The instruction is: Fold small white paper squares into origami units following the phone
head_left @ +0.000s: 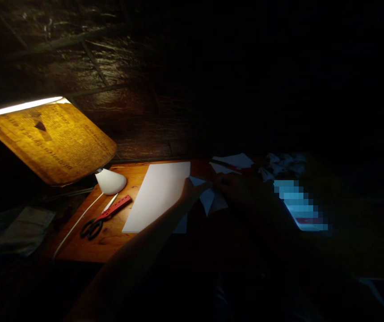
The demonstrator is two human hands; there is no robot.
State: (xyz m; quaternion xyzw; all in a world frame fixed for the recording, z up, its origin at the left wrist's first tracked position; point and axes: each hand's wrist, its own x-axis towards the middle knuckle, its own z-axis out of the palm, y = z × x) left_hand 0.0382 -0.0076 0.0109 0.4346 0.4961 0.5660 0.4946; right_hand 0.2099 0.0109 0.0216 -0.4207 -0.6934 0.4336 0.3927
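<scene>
Between my two hands is a small folded piece of white paper (212,200), with pointed flaps hanging down. My left hand (192,188) grips its left side, fingers closed on it. At its upper right, my right hand (230,185) pinches the paper, though deep shadow hides most of the fingers. A stack of white paper sheets (161,192) lies on the wooden table (87,250) under my left forearm. Just beyond my hands are other folded white papers (234,161) with a dark, thin object lying across them.
Left of the sheets lie scissors (93,228) and a red ruler (114,208). A lamp with a white base (111,182) and a yellowed printed shade (54,143) lights that side, its cord (74,223) trailing forward. Crumpled papers (285,164) and a glowing, pixelated phone-like screen (299,205) lie right.
</scene>
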